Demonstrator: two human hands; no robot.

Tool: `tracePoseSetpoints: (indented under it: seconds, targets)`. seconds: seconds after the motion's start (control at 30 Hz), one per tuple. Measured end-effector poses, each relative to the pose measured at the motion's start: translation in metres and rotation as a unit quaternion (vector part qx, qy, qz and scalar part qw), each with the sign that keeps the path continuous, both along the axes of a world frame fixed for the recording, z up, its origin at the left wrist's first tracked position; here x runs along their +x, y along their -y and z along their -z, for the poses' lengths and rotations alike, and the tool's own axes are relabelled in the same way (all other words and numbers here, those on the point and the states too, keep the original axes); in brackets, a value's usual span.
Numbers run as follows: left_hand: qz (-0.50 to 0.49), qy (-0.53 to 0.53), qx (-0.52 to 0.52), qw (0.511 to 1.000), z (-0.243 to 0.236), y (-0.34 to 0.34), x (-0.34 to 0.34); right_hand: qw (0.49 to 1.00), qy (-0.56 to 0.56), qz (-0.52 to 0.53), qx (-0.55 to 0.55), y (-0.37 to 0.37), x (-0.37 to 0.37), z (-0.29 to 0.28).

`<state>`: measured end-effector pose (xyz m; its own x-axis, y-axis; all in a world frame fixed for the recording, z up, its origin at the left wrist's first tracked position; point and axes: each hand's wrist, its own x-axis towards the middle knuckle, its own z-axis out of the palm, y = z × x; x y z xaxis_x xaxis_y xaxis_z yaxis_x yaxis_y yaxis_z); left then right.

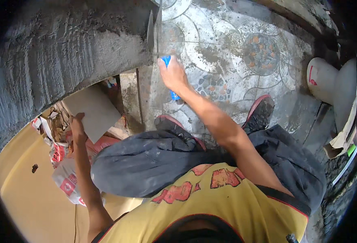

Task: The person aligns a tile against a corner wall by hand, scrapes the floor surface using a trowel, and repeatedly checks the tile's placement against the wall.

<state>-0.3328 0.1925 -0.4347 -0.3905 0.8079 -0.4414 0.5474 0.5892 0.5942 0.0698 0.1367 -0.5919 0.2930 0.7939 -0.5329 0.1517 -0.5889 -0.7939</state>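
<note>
My right hand [173, 76] is closed around the blue handle [174, 96] of what looks like a plastering trowel. Its thin blade [150, 32] appears nearly edge-on beside the end of a wall coated in wet grey mortar [117, 50]. With my left hand [77, 126] I grip the near left edge of a flat, pale grey square board [95, 111]. That board is tilted just below the wall's lower edge, and part of its far side is hidden by the wall. The fingers under the board cannot be seen.
Patterned floor tiles [227, 36] smeared with mortar lie ahead, with my shoes [261, 109] on them. At left are a tan sheet [24, 174], plastic bags [67, 178] and crumpled paper scraps [59, 117]. A white rounded container [322, 79] stands at right.
</note>
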Motion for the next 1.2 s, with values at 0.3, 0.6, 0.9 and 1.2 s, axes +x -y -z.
tracePoseSetpoints:
  seconds: [0.3, 0.6, 0.9, 1.2]
  targets:
    - [-0.032, 0.009, 0.0, 0.999, 0.002, 0.005, -0.002, 0.999, -0.019, 0.012, 0.048, -0.004, 0.0, -0.019]
    - [-0.061, 0.016, 0.005, 0.998, 0.009, 0.001, -0.015, 0.997, 0.04, 0.037, 0.046, -0.006, -0.004, 0.025]
    - [0.017, 0.018, 0.02, 0.999, 0.018, -0.005, -0.028, 0.998, 0.054, 0.018, -0.009, -0.009, 0.0, 0.048]
    - [-0.006, 0.034, -0.011, 0.999, 0.013, 0.002, -0.034, 0.999, 0.003, 0.03, -0.02, -0.013, 0.0, 0.017]
